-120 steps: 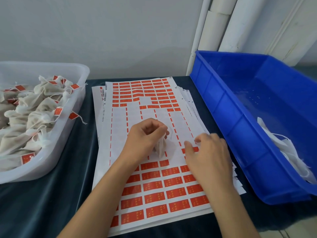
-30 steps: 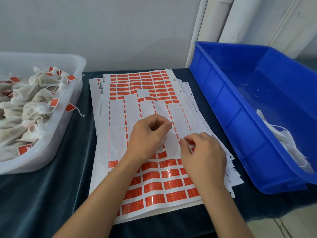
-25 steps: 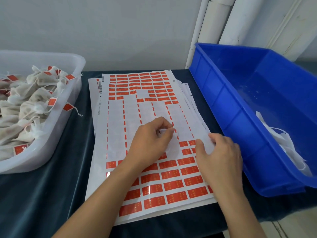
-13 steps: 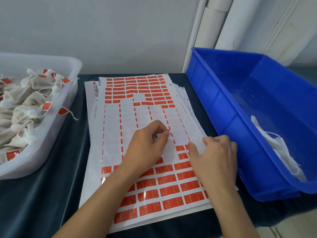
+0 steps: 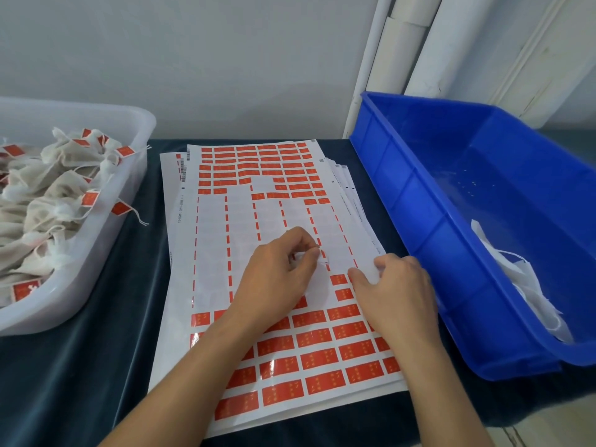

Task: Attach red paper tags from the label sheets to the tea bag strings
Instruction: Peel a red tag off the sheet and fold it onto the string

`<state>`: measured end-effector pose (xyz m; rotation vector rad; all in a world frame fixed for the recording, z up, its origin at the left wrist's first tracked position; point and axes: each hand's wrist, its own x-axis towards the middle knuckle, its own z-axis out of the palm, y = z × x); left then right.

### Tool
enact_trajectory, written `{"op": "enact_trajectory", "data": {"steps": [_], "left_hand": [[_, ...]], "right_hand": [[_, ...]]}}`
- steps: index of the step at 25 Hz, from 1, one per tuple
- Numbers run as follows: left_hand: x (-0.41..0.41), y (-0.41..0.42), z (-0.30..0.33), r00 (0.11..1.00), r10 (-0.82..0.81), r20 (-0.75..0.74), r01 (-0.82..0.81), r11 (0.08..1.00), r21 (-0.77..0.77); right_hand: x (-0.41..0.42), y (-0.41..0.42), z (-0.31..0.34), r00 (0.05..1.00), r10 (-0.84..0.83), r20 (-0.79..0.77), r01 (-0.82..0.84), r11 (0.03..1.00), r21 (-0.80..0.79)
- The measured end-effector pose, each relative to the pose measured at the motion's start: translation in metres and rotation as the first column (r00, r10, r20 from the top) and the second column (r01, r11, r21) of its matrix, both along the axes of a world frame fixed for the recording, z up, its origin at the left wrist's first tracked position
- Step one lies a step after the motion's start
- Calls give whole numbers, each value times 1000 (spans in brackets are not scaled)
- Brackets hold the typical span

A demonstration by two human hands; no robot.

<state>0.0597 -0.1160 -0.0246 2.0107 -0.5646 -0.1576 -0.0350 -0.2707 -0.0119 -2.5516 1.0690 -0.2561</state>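
White tub (image 5: 138, 130) left of sheets: tagged bags (image 5: 48, 195) piled there, likely finished pile. Sheets (image 5: 213, 253) stacked centre on dark cloth, middle rows stripped, red tags (image 5: 319, 359) left at top and bottom. Left hand (image 5: 277, 279) over stripped zone, fingers curled, pinching small white bit, probably bag string, kept close for tagging. Right hand (image 5: 396, 295) at sheets' right edge, fingers bent, tips pressing paper beside next tags; holding anything: cannot tell. Blue bin (image 5: 419, 204) right of sheets, white bags (image 5: 529, 291) inside, probably untagged supply.
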Motion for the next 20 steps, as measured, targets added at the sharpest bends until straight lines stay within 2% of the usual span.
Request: {"op": "enact_trajectory", "data": {"steps": [2, 4, 8, 11, 15, 18, 20], "left_hand": [[0, -1, 0, 1000, 1, 11, -1, 1000, 5], [-1, -1, 0, 1000, 0, 17, 0, 1000, 9], [-1, 0, 3, 1000, 0, -1, 0, 1000, -23], [-1, 0, 4, 1000, 3, -7, -4, 999, -43], [-2, -1, 6, 999, 9, -39, -12, 997, -79], [-2, -1, 7, 998, 10, -69, -18, 993, -120], [-2, -1, 8, 997, 15, -81, -27, 989, -145]], "right_hand": [[0, 1, -2, 1000, -7, 10, 7, 998, -55], [0, -2, -3, 998, -6, 58, 6, 1000, 1], [1, -17, 5, 975, -32, 219, -45, 940, 339], [3, -29, 18, 968, -35, 250, -123, 799, 588], [6, -36, 23, 980, 56, 189, -190, 537, 822], [7, -35, 17, 973, 41, 228, -227, 359, 905], [8, -33, 16, 969, 18, 248, -242, 300, 923]]}}
